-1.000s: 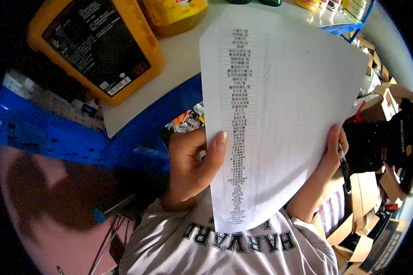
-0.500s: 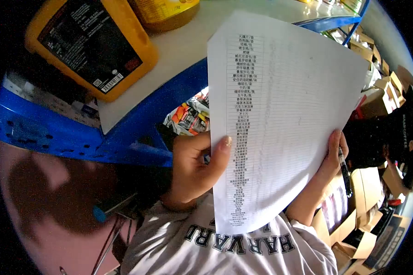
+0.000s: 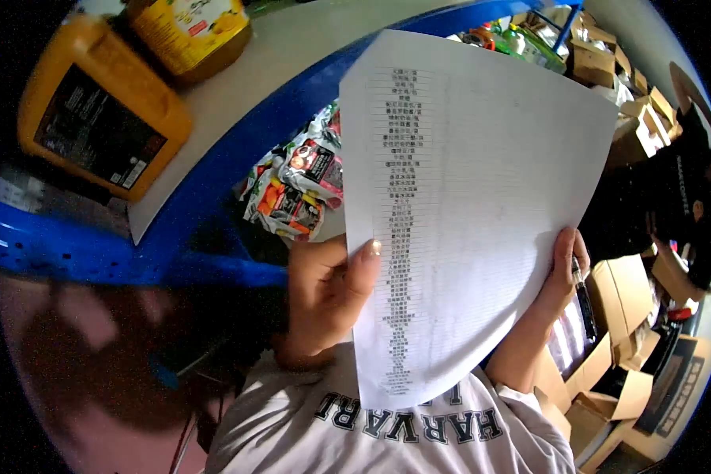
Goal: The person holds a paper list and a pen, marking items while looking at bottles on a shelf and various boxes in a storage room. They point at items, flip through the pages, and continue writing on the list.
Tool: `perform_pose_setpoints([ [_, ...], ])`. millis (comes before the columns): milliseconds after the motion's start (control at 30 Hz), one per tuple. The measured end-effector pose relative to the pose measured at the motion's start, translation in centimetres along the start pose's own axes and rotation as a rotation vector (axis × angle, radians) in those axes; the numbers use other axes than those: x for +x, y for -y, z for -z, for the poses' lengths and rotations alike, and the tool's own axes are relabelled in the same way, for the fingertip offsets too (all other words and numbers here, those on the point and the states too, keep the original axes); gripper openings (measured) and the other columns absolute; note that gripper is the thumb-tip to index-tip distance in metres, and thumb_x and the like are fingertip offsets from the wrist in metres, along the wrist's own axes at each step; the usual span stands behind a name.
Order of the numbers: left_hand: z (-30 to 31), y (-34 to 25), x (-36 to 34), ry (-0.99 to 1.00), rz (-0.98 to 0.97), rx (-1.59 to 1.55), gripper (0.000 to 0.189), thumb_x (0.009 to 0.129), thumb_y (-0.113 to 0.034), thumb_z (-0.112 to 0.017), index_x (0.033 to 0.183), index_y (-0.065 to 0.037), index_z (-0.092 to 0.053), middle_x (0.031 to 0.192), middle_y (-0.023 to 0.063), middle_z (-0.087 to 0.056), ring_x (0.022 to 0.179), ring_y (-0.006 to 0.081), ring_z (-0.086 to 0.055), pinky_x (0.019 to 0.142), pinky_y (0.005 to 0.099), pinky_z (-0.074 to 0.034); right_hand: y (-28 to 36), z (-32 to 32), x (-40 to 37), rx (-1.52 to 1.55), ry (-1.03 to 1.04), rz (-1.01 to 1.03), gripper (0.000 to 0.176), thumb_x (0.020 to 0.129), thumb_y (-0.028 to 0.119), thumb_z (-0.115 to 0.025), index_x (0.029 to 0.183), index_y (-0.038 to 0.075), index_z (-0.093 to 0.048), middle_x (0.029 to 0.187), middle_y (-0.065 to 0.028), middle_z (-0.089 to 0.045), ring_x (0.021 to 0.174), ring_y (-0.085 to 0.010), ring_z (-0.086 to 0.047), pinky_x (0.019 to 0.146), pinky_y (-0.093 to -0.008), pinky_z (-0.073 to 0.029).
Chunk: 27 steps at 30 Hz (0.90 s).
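Note:
A white sheet of paper with a printed column of Chinese text and ruled rows is held up in front of my chest. My left hand pinches its left edge, thumb on the printed face and fingers behind. At the right edge, my right hand is closed on the paper. A black pen also sits in that hand, pointing downward beside the sheet. The fingers behind the paper are partly hidden.
A blue-edged shelf carries a yellow jug with a dark label and a yellow-labelled jar. Colourful packets lie below. Opened cardboard boxes fill the right side, near a person in black.
The view has shifted: the jug and jar appear further left and more packets show beside the paper. Both hands keep their hold on the sheet, which sits slightly further left in view.

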<state>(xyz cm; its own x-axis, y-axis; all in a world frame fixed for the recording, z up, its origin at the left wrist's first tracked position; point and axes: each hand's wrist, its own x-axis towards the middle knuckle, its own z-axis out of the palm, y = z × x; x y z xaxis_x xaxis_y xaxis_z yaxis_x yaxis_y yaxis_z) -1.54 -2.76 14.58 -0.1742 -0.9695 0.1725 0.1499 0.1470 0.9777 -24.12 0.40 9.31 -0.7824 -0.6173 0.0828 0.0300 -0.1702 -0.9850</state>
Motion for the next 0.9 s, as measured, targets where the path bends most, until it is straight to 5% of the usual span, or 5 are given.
perform_pose_setpoints([
  [233, 0.8, 2.1, -0.1, 0.051, 0.117, -0.014, 0.035, 0.083, -0.018, -0.048, 0.054, 0.001, -0.043, 0.045, -0.0035, -0.038, 0.044, 0.0017, -0.028, 0.040, 0.0212, -0.019, 0.4, 0.1, -2.0, -0.107, -0.106, 0.042, 0.021, 0.081, 0.017, -0.054, 0.065, 0.004, -0.052, 0.060, 0.0069, -0.040, 0.058, -0.0018, -0.032, 0.052, -0.0158, -0.023],
  [433, 1.5, 2.0, 0.4, 0.205, 0.218, 0.016, 0.035, 0.084, -0.018, -0.048, 0.055, 0.001, -0.043, 0.048, -0.0045, -0.037, 0.046, 0.0016, -0.027, 0.041, 0.0209, -0.019, -0.2, 2.3, -2.6, -0.103, 0.001, 0.083, 0.027, 0.083, 0.020, -0.051, 0.062, 0.005, -0.048, 0.058, 0.0061, -0.035, 0.055, -0.0031, -0.027, 0.051, -0.0176, -0.021],
  [767, -0.2, 2.5, -1.5, 0.066, 0.210, -0.067, 0.029, 0.085, -0.019, -0.046, 0.067, 0.003, -0.050, 0.054, -0.0043, -0.043, 0.051, 0.0008, -0.032, 0.044, 0.0183, -0.024, -0.5, 0.9, -2.3, -0.103, -0.125, -0.014, 0.023, 0.082, 0.020, -0.052, 0.064, 0.005, -0.049, 0.060, 0.0065, -0.037, 0.058, -0.0031, -0.029, 0.052, -0.0177, -0.023],
  [900, -0.9, 1.7, -1.7, -0.016, 0.208, -0.033, 0.032, 0.084, -0.019, -0.047, 0.061, 0.002, -0.047, 0.050, -0.0043, -0.042, 0.047, 0.0011, -0.030, 0.042, 0.0193, -0.023, -0.8, 1.9, -1.6, -0.077, -0.055, -0.089, 0.020, 0.081, 0.020, -0.053, 0.069, 0.004, -0.052, 0.064, 0.0063, -0.040, 0.062, -0.0028, -0.033, 0.056, -0.0153, -0.025],
])
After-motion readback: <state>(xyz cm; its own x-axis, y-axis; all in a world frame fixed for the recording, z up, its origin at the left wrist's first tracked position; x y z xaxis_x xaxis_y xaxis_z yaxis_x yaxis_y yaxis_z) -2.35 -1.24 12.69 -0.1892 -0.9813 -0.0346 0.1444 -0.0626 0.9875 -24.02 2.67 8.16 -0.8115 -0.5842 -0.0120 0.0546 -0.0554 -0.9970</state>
